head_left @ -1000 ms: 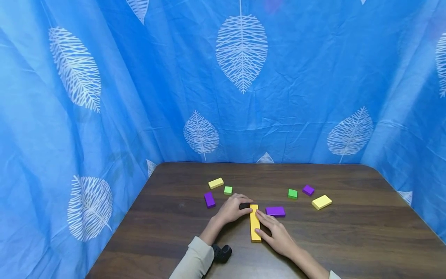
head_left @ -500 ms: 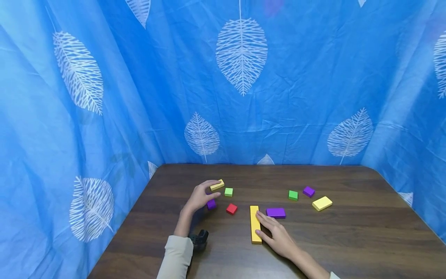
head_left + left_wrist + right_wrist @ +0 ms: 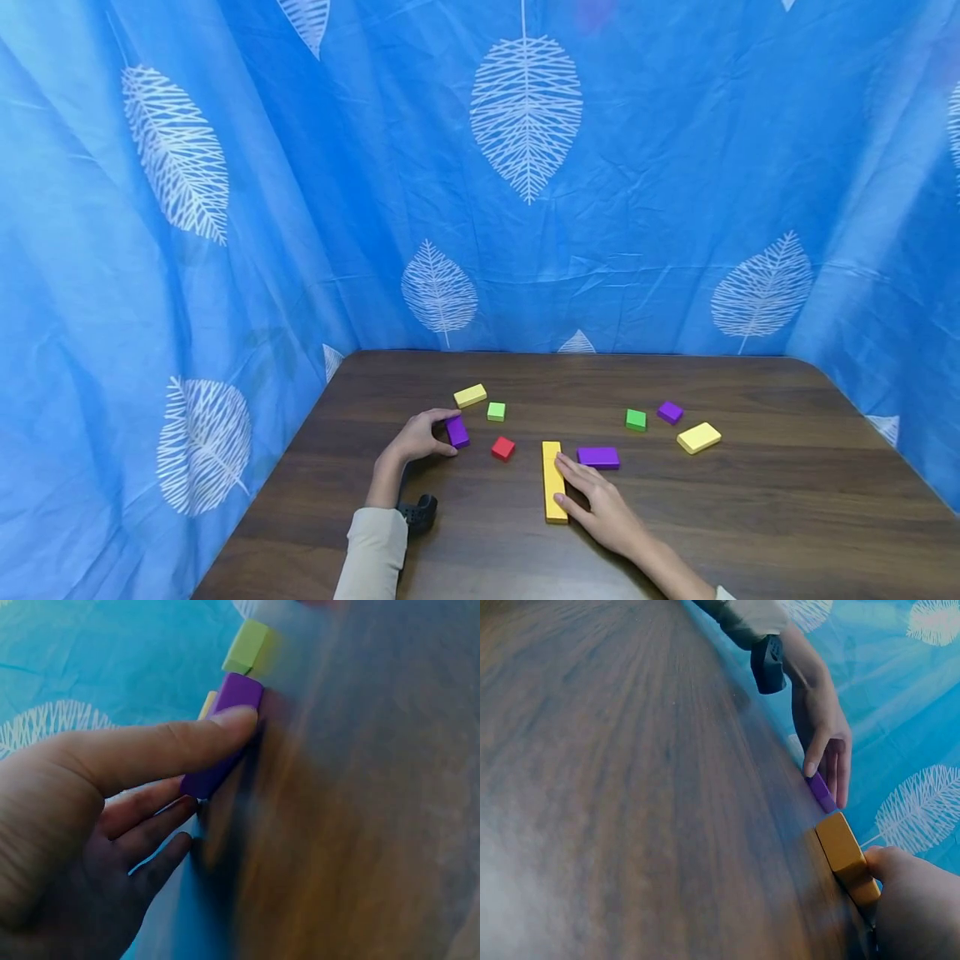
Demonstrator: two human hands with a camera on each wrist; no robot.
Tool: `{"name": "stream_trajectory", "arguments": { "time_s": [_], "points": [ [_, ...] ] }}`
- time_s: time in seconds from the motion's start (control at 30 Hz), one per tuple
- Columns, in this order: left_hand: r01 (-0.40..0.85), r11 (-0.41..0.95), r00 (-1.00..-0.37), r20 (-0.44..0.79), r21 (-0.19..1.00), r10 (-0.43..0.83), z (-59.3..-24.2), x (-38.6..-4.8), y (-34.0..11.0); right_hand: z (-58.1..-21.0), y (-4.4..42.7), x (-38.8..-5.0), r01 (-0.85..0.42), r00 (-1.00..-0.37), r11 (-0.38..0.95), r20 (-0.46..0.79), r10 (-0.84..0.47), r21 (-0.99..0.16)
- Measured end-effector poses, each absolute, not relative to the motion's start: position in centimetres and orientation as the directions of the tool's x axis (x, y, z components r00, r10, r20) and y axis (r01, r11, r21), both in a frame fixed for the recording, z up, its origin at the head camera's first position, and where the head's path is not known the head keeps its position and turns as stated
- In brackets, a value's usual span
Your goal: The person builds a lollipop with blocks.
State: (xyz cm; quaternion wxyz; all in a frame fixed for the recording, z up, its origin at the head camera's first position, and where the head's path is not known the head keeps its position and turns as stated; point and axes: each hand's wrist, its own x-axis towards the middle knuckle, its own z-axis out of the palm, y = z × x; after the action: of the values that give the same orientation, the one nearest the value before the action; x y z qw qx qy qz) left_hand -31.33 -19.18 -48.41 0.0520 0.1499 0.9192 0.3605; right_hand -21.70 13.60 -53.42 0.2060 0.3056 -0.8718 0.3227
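My left hand (image 3: 417, 437) is around a purple block (image 3: 457, 432) on the left of the table. Its thumb is at the near end and a finger at the far end; in the left wrist view the thumb (image 3: 236, 724) lies across this block. A red block (image 3: 503, 448) sits to the right of that hand. My right hand (image 3: 603, 510) rests its fairly straight fingers and thumb along the right side of a long orange-yellow bar (image 3: 553, 487), which shows a seam near its far end. Beyond those fingers lies another purple block (image 3: 598, 458).
A pale yellow block (image 3: 470, 396) and a light green block (image 3: 497, 412) lie behind the left hand. At the right are a green block (image 3: 636, 420), a small purple block (image 3: 670, 412) and a yellow block (image 3: 698, 437). A blue leaf-patterned cloth (image 3: 637, 167) hangs behind the table.
My left hand has left the orange-yellow bar and moved left to the purple block; the red block now shows beside the bar. The right hand has stayed on the bar.
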Motion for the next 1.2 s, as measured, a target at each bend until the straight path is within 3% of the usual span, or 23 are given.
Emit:
{"name": "stream_trajectory", "arguments": {
  "time_s": [0.3,0.53,0.97,1.2],
  "points": [
    [0.330,0.727,-0.936,0.111,0.602,0.333,-48.7,-31.5,-18.5,-53.3,13.6,-21.6,-0.663,-0.729,0.608,0.559,-0.394,-0.436],
    [0.321,0.758,-0.944,0.127,0.567,0.305,-49.6,-31.5,-18.0,-53.3,13.7,-21.6,-0.655,-0.738,0.609,0.550,-0.391,-0.447],
    [0.326,0.648,-0.930,0.109,0.688,0.352,-49.8,-31.6,-19.8,-53.3,13.7,-21.5,-0.649,-0.744,0.614,0.544,-0.388,-0.450],
    [0.220,0.651,-0.970,0.090,0.727,0.227,-49.9,-31.4,-20.1,-53.4,13.6,-21.6,-0.645,-0.749,0.615,0.534,-0.393,-0.453]
  ]
}}
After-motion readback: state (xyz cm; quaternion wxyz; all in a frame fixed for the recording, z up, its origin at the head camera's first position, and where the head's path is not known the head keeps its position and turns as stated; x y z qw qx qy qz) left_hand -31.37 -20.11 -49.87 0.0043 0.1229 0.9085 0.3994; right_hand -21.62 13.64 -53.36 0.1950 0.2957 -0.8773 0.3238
